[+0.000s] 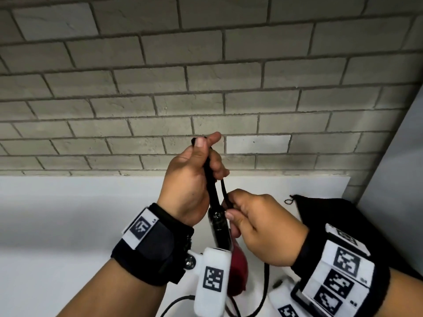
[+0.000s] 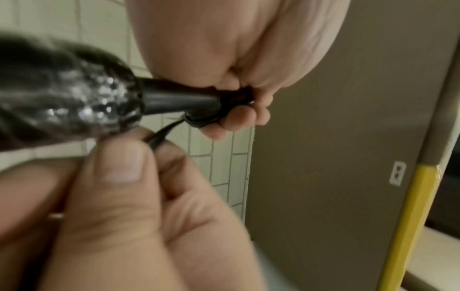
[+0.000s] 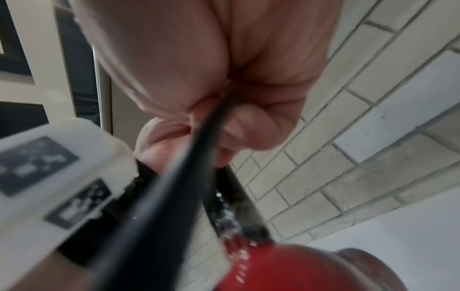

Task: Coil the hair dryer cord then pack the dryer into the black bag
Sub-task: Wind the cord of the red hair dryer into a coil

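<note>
left hand (image 1: 190, 179) clenched round black cord (image 1: 225, 191) above red hair dryer (image 1: 238, 266); right hand (image 1: 258, 225) pinching cord; black bag (image 1: 343, 216) beside; wrist tags unreadable.

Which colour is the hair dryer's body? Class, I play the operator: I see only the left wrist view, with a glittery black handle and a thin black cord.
Observer: The head view shows a glossy red rounded body on the hair dryer, hanging below the handle.
Operator: Where is the bag?
Observer: The black fabric bag lies on the white table, to the right of the right hand.
Operator: Is the cord coiled?
Observer: Not yet. The left hand grips the hair dryer by its tapered handle end, the right hand pinches the thin black cord, and slack hangs below the wrists.
</note>
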Tool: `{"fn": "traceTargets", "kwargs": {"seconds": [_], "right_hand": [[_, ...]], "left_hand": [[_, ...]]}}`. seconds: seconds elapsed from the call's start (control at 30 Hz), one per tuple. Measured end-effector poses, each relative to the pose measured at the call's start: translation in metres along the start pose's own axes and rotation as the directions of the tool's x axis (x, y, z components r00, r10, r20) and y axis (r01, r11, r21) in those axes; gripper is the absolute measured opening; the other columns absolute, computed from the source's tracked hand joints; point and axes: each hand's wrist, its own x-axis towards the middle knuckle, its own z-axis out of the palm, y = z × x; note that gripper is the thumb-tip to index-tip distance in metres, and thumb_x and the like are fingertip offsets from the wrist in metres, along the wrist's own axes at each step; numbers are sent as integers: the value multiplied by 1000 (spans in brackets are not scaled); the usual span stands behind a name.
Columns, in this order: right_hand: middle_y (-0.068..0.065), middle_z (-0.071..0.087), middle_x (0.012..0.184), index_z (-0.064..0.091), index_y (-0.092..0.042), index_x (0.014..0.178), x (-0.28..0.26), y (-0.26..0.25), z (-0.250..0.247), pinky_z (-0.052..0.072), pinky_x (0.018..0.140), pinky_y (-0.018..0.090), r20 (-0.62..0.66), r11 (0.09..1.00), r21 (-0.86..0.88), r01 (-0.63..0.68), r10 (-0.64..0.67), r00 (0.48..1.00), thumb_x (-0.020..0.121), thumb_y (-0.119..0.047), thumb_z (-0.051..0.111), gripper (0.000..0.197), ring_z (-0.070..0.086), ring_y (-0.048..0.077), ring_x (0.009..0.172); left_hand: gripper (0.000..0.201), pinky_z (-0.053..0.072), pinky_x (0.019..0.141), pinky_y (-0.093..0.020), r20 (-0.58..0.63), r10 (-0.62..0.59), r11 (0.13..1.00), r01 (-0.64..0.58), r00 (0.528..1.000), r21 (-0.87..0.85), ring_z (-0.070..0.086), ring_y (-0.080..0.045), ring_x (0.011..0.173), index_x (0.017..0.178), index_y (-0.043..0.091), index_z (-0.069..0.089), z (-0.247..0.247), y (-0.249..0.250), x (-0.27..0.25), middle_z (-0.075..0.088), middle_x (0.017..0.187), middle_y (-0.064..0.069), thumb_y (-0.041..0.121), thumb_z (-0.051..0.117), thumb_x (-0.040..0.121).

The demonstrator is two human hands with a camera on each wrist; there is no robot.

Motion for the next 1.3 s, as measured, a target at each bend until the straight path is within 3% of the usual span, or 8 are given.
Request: {"fn": "traceTargets", "kwargs": {"seconds": [0.13,0.33,0.47,0.57,0.83,0.97,1.1,1.3], "right_hand": [[4,67,65,56,-6,86,4,-12,-12,51,47,33,155,937,317,-146,100,983,98,-19,50,18,55,12,36],[7,48,55,61,4,93,-5,-18,-33,41,35,21,261,502,793,-345,232,937,97,-7,51,15,30,6,26],[1,39,48,66,-1,83,-2,-7,-53,31,36,17,174,731,597,-331,284,943,96,-18,56,24,27,8,31],[-7,50,49,68,-15,71,8,-6,-72,39,47,26,53,984,122,-127,121,991,93,-33,59,30,43,8,46],[5,45,54,61,-19,61,27,-6,-89,35,51,30,179,995,89,-31,15,984,77,-51,63,36,38,20,51],[4,69,74,72,-23,79,29,-12,-92,53,71,39,-1,988,7,156,-156,988,79,-34,66,13,63,22,71],[-15,54,56,63,-26,64,40,-27,-102,44,60,29,108,957,-240,161,-138,984,90,-38,59,29,52,5,56],[20,51,61,63,-16,63,58,-28,-110,39,62,41,131,998,6,64,-64,989,81,-51,61,40,44,34,58]], "left_hand": [[38,50,73,-24,56,126,894,-138,990,426,67,-7,72,118,-13,54,5,-13,-4,67,73,-15,20,45,100],[42,44,67,-19,249,-28,622,-178,968,763,60,-2,63,117,13,63,-8,-17,-6,64,67,17,42,42,97],[28,34,55,-17,404,-189,650,-194,895,735,42,1,49,88,16,66,-15,-5,-15,48,54,16,32,45,99],[20,29,50,-12,482,-267,697,-178,835,695,34,1,46,96,3,63,-12,-3,-20,39,51,17,17,48,98],[31,29,50,-47,461,-262,790,-86,848,608,37,-34,50,75,23,74,-10,5,-20,35,50,1,34,51,93],[37,31,53,-37,399,-238,738,-102,886,667,34,-17,47,93,5,72,-15,7,-15,37,48,4,34,49,94],[36,31,50,-26,392,-218,711,-130,894,691,34,-11,48,98,5,71,-13,9,-16,38,48,9,34,49,94],[36,27,46,-31,389,-141,738,-165,911,654,30,-15,47,98,4,70,-11,20,-13,35,48,10,35,53,93]]}}
